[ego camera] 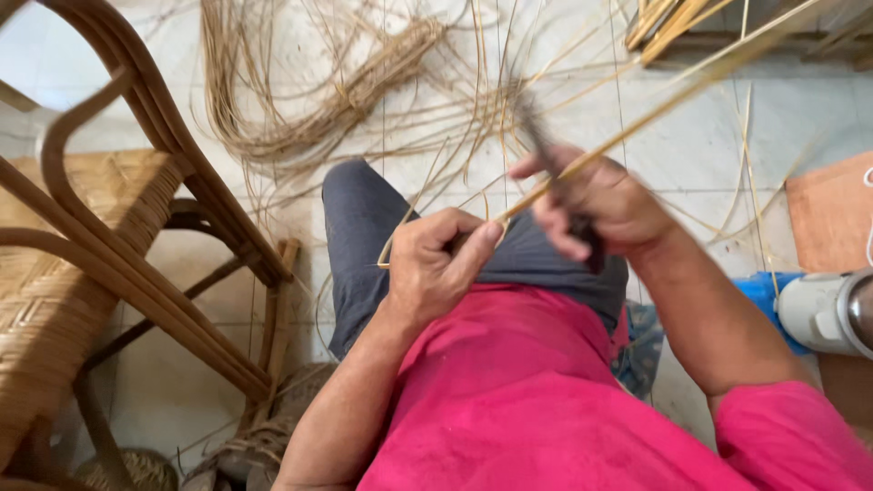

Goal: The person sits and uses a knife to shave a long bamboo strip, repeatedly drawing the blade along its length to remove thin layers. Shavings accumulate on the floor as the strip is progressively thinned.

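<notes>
Hands, two: left hand (435, 264) pinches one rattan strip (637, 123); right hand (596, 205) grips one dark blade (546, 150) against it.

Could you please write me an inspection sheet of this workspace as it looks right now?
Surface: pale tiled floor.
Job's things: long cane strip; dark knife, blurred.
Clutter: loose cane bundle; cane sticks.
Hands: left hand pinches the strip's end; right hand grips the knife against it.
Cables: white cord at the edge.
Surroundings: woven rattan chair; white appliance; brown board.
</notes>
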